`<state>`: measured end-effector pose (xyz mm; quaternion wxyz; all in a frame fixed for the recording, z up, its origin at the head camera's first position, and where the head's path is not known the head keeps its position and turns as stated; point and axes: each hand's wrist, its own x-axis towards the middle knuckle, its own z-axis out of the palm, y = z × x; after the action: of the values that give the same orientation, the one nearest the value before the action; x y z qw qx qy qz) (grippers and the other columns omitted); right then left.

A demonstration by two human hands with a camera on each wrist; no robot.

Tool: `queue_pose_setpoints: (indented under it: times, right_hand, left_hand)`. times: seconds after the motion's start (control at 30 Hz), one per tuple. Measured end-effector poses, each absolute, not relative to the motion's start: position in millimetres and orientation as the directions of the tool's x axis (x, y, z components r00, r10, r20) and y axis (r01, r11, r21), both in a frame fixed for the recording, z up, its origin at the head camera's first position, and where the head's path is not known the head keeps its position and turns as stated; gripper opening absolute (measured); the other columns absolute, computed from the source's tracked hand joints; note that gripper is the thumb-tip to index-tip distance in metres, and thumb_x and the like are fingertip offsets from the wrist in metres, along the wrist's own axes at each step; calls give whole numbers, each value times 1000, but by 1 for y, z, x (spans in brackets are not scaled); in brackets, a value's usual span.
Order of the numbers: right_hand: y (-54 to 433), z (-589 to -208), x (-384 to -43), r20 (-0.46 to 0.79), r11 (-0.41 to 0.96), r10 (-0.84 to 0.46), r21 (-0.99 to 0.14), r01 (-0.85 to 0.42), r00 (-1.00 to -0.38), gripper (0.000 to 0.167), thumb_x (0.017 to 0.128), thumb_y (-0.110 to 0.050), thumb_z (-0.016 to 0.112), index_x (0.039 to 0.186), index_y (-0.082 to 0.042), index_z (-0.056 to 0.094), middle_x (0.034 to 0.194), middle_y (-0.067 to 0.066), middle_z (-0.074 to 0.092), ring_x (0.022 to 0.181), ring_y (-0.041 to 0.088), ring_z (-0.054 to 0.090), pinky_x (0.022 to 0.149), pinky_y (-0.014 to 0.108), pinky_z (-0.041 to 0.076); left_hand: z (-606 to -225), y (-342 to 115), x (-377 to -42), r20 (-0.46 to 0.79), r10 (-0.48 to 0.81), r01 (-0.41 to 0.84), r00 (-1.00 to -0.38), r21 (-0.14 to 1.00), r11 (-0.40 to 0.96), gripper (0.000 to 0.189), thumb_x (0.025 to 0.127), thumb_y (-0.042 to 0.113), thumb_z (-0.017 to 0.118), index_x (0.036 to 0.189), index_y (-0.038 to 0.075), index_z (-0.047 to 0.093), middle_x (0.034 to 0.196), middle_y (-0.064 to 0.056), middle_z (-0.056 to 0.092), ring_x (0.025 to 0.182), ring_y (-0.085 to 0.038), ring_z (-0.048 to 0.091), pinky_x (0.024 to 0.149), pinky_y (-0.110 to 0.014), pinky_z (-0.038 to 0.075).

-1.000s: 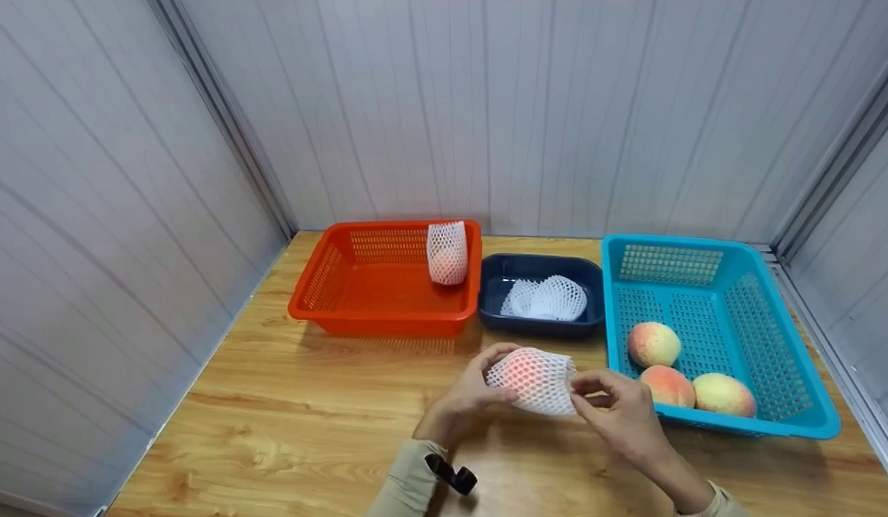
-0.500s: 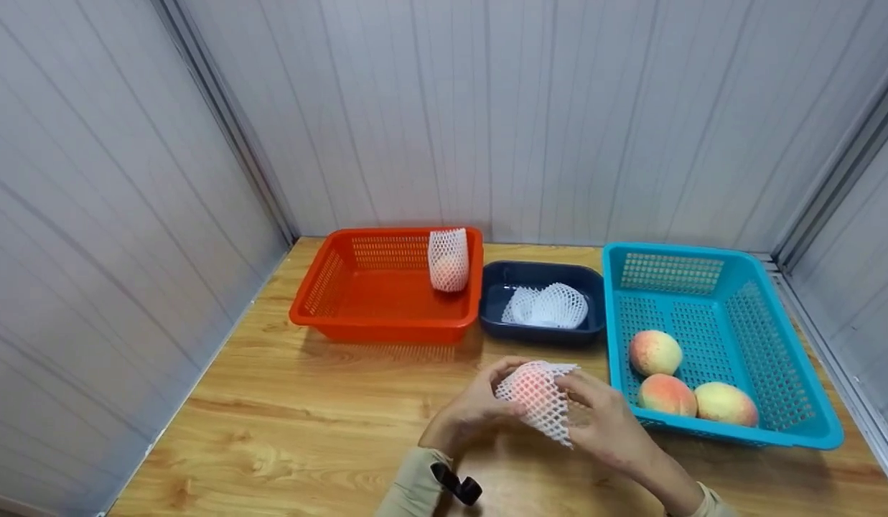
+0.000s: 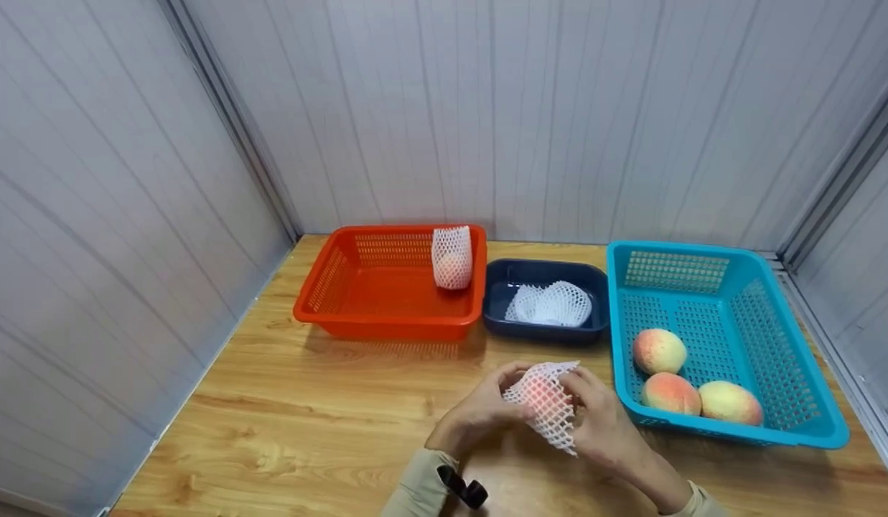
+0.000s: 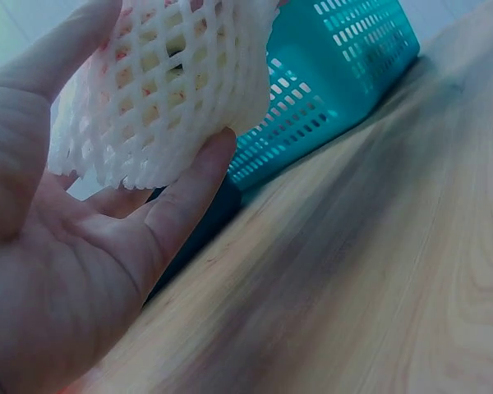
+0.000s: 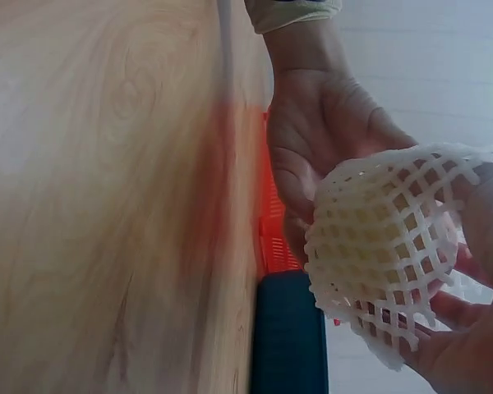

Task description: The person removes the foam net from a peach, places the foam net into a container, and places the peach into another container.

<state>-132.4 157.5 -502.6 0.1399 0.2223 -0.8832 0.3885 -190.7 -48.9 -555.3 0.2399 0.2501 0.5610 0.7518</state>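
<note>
A white foam fruit net (image 3: 556, 424) is wrapped around a reddish peach (image 3: 540, 395), held above the table between both hands. My left hand (image 3: 483, 411) grips the covered peach from the left, its thumb and fingers around the mesh in the left wrist view. On the other side, my right hand (image 3: 607, 425) holds the net's wide end, which is spread out. In the right wrist view some right fingers (image 5: 456, 308) show beyond the mesh. The peach's yellowish side appears through the holes there, and part of it is hidden by the net.
An orange basket (image 3: 386, 330) holds one netted peach (image 3: 452, 266). Next to it, a dark blue tray (image 3: 544, 333) contains white foam nets (image 3: 558, 305). At the right, a turquoise basket (image 3: 795, 434) holds three bare peaches (image 3: 659, 352). Panelled walls enclose the wooden table (image 3: 286, 416).
My right hand has gone from pinching the net's end to spreading it wide, with the fingers farther along the net. The net's end has turned downward. The left hand keeps its grip.
</note>
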Motion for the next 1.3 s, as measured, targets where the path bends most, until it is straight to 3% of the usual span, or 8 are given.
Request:
queue_pose_setpoints:
  times: [0.2, 0.3, 0.5, 0.77, 0.97, 1.07, 1.17, 1.3]
  right_hand:
    - [166, -503, -133, 492, 568, -261, -618, -544, -831, 50, 59, -12, 89, 101, -13, 62, 94, -9, 51, 83, 9, 52, 68, 29, 51]
    - [171, -504, -132, 511, 558, -246, -621, -551, -824, 53, 56, -9, 91, 101, -11, 63, 95, -8, 51, 85, 10, 52, 69, 28, 52]
    - [171, -503, -131, 534, 530, -225, -635, -562, -815, 55, 56, 4, 87, 105, -5, 64, 104, -4, 53, 93, 12, 53, 75, 31, 55]
    - [171, -507, -130, 622, 446, -218, -622, -644, -752, 57, 56, 1, 90, 106, -2, 64, 110, 2, 56, 98, 17, 55, 77, 27, 55]
    - [172, -507, -129, 558, 448, -197, -680, -581, -806, 56, 59, -1, 91, 107, -5, 64, 113, 0, 55, 101, 18, 54, 76, 32, 55]
    - [172, -507, -130, 545, 471, -183, -682, -559, -818, 55, 59, 0, 91, 107, -5, 64, 111, 0, 55, 101, 17, 54, 77, 34, 55]
    - [172, -509, -131, 565, 488, -178, -660, -571, -806, 55, 58, 2, 90, 106, -4, 65, 108, 1, 55, 98, 16, 54, 77, 32, 55]
    - [171, -509, -131, 579, 502, -172, -645, -576, -797, 54, 57, 3, 90, 104, -3, 65, 107, 1, 55, 97, 16, 54, 76, 29, 55]
  left_hand:
    - [-556, -47, -191, 101, 642, -169, -760, 923, -345, 73, 76, 20, 84, 138, 7, 47, 133, -17, 50, 104, -23, 57, 83, -31, 52]
    - [-557, -48, -192, 74, 623, -212, -779, 904, -372, 59, 82, 12, 77, 134, 4, 51, 125, -15, 55, 97, -20, 60, 77, -28, 53]
    - [-557, -49, -195, -6, 532, -255, -847, 882, -397, 20, 86, -4, 66, 103, 7, 67, 96, -6, 62, 82, -15, 62, 71, -24, 53]
    - [-552, -48, -194, -35, 469, -256, -882, 872, -416, 29, 84, -15, 59, 86, 11, 71, 86, -4, 65, 76, -12, 63, 71, -22, 53]
    - [-548, -48, -193, -64, 458, -265, -886, 882, -389, 23, 81, -12, 67, 86, 11, 70, 83, -6, 64, 73, -11, 62, 66, -21, 52]
    - [-547, -49, -194, -73, 502, -302, -862, 869, -391, 20, 85, -8, 65, 91, 10, 69, 85, -5, 65, 75, -11, 63, 67, -21, 52]
    - [-548, -51, -195, -66, 577, -347, -814, 851, -393, 9, 92, 5, 62, 98, 9, 69, 91, -5, 68, 80, -15, 66, 76, -30, 54]
    - [-549, -53, -195, -73, 653, -389, -754, 851, -354, 16, 94, 17, 64, 105, 7, 67, 98, -8, 70, 87, -20, 68, 93, -49, 47]
